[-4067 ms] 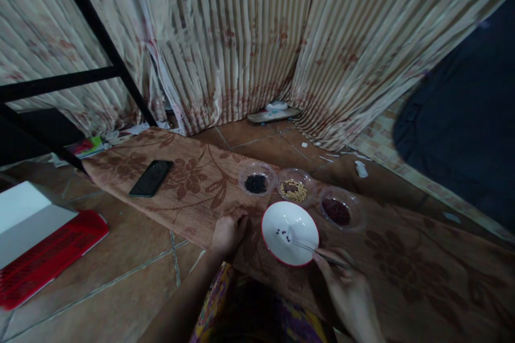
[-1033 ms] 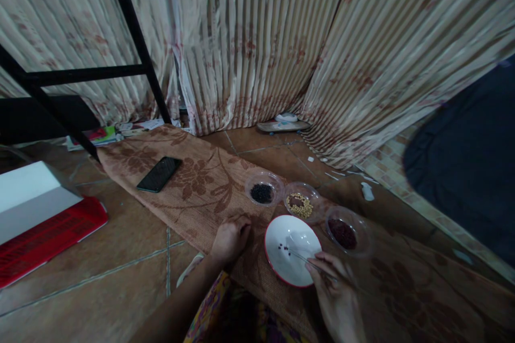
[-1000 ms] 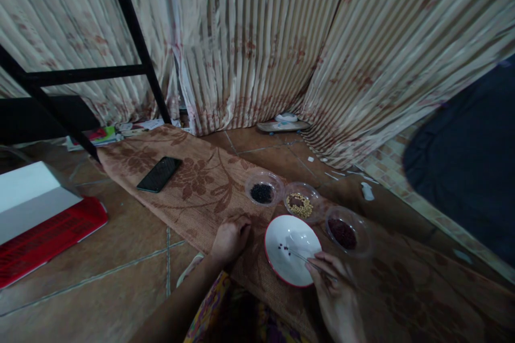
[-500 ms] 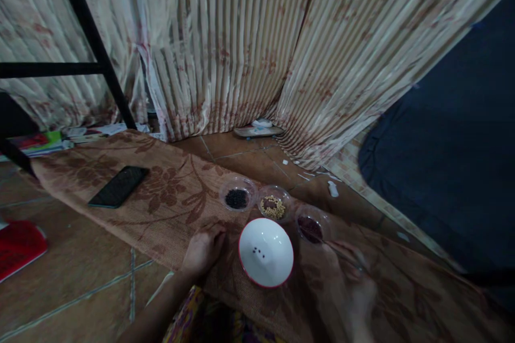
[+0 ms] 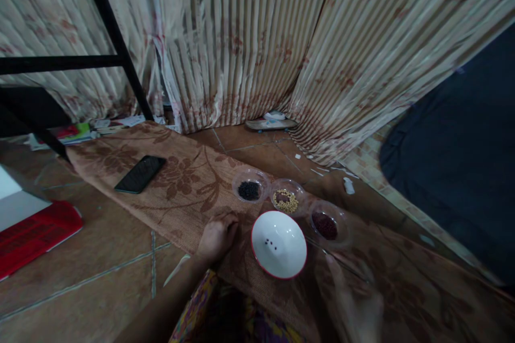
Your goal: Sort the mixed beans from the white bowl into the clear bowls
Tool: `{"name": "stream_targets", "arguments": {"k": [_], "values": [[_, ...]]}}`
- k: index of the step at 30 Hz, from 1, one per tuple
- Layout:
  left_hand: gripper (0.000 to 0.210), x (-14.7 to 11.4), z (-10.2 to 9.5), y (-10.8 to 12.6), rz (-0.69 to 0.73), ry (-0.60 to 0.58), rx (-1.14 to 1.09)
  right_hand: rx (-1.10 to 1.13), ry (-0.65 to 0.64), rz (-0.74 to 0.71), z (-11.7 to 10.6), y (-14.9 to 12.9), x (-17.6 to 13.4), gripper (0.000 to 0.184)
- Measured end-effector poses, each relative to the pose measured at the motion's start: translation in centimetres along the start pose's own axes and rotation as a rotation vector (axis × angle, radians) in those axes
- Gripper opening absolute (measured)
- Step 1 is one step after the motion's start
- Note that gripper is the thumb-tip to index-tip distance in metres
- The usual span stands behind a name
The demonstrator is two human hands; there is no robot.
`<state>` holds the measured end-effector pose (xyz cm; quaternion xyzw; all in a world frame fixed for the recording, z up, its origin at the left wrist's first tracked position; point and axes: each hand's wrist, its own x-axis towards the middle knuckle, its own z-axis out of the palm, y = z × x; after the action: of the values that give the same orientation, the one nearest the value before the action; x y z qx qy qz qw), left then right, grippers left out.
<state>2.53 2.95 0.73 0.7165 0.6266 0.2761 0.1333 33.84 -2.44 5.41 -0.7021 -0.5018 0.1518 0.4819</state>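
My left hand [image 5: 219, 236] rests on the cloth left of a white bowl [image 5: 284, 260], its fingers curled in with nothing visible in them. The bowl has a red rim, and several small dark beans [image 5: 270, 244] lie in it. In my blurred right hand [image 5: 358, 295] is a thin metal tool [image 5: 350, 267] that looks like tweezers. Its tip lies near the bowl's right edge; whether it grips a bean I cannot tell. Behind the bowl stand three clear cups: one with black beans [image 5: 248, 190], one with yellow beans [image 5: 285, 201] and one with dark red beans [image 5: 324, 226].
A patterned brown cloth [image 5: 181, 198] covers the narrow table. A black phone [image 5: 140, 174] lies on its left part. A red and white box [image 5: 40, 230] is on the tiled floor. Beyond the table are a skateboard [image 5: 270, 125], paper scraps and striped curtains [image 5: 241, 37].
The view has shifted, moving the scene rightward. My right hand's tool has moved from the red-bean cup to beside the bowl's right rim. My left hand stays in place.
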Motion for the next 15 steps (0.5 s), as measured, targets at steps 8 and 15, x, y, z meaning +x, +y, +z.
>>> {"name": "stream_targets", "arguments": {"k": [8, 15], "values": [[0.016, -0.1, 0.0, 0.1, -0.009, -0.007, -0.01, -0.113, -0.269, -0.237, 2.8, -0.9, -2.8, 0.032], [0.016, -0.1, 0.0, 0.1, 0.009, -0.007, -0.022, -0.145, -0.254, -0.386, 4.6, -1.8, -2.8, 0.033]]}}
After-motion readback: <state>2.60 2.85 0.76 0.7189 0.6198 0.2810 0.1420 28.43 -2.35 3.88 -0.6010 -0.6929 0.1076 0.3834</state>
